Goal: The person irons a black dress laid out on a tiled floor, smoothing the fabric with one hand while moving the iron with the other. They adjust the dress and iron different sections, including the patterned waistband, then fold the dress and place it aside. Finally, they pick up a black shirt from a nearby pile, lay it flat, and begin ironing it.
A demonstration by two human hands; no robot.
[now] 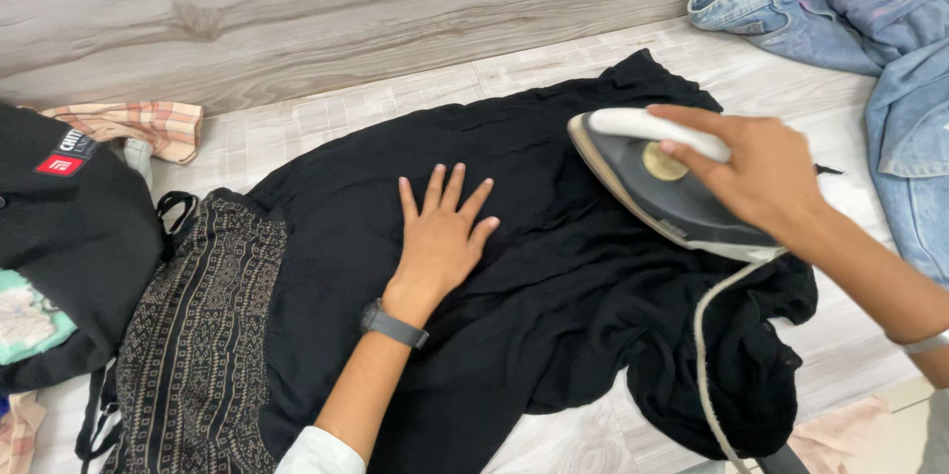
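Note:
A black garment lies spread flat across a pale checked cloth surface. My left hand rests palm down on its middle, fingers spread, with a dark watch on the wrist. My right hand grips the white handle of a grey electric iron, which is tilted with its tip raised over the garment's right part. The iron's white cord trails down toward the front edge.
A patterned black-and-beige fabric lies at the left of the garment. A black bag or garment and a plaid cloth sit at far left. Blue denim clothes are piled at top right. A wood-look wall runs behind.

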